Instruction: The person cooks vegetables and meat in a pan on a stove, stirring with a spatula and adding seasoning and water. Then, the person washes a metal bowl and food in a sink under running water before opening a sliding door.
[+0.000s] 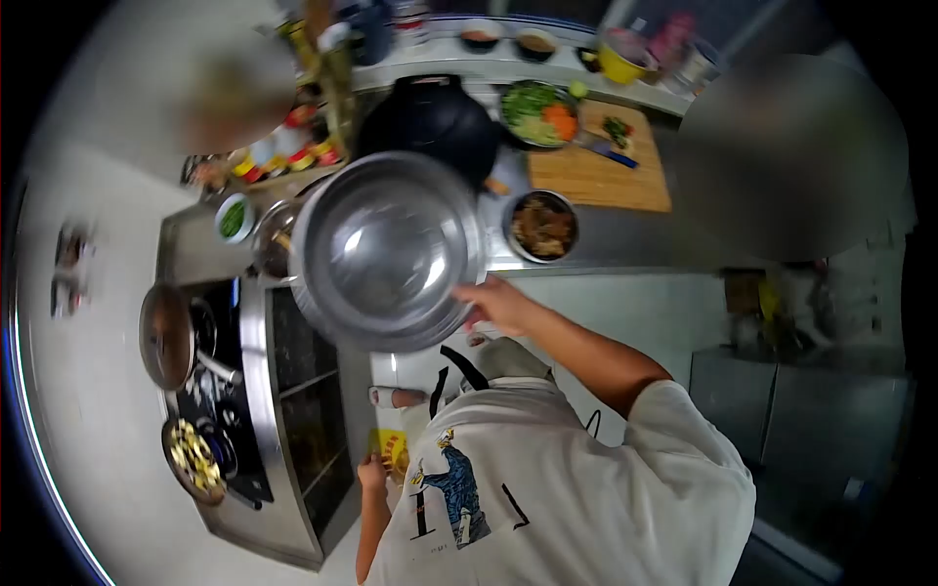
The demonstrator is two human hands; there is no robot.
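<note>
My right hand (498, 303) grips the lower right rim of a large shiny steel bowl (391, 249), which is tilted so its bare inside faces the camera. Low on the left, my left hand (372, 473) has its fingers closed at the edge of a yellow item with red print (391, 447), perhaps a packet. Behind the steel bowl is a big black pot or cooker (430, 122). A smaller bowl of brown food (543, 227) rests on the counter right of the steel bowl.
A cutting board (596, 181) holds a knife (618, 154) beside a bowl of cut vegetables (539, 113). On the left stove are an upright pan (167, 337) and a pan of pale pieces (195, 461). Seasoning containers (288, 146) and a small bowl of greens (234, 218) stand at the back left.
</note>
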